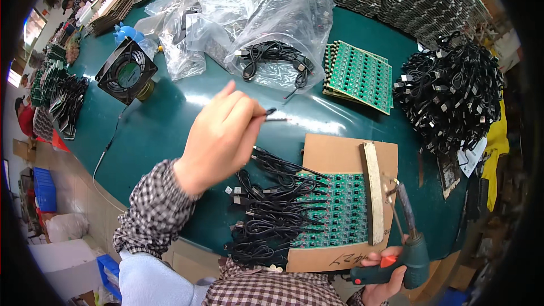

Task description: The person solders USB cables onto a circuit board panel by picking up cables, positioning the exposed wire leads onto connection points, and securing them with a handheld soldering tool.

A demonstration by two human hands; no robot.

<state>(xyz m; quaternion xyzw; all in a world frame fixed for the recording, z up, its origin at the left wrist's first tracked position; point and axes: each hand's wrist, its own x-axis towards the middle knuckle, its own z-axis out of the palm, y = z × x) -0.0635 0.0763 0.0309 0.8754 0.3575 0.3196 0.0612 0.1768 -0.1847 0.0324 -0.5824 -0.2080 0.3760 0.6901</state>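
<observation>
A crowded green table point(170, 124) carries boards and cables. The left hand point(221, 139) pinches a thin black cable point(272, 114); the right hand point(388, 280) grips a soldering iron point(409, 232). Its hot tip could slip and scorch the wires on the circuit board point(340, 209).

glossy green table point(170, 119), matt cardboard sheet point(334, 153), clear crinkled plastic bags point(283, 17)

Teal-green table point(170, 130), bright green circuit board panels point(340, 209) on brown cardboard point(334, 156), black cables point(266, 215) everywhere. Soldering gun point(405, 258) is dark green with a red trigger. Sleeves point(150, 212) are brown-and-white checked, fan point(126, 71) is black.
</observation>
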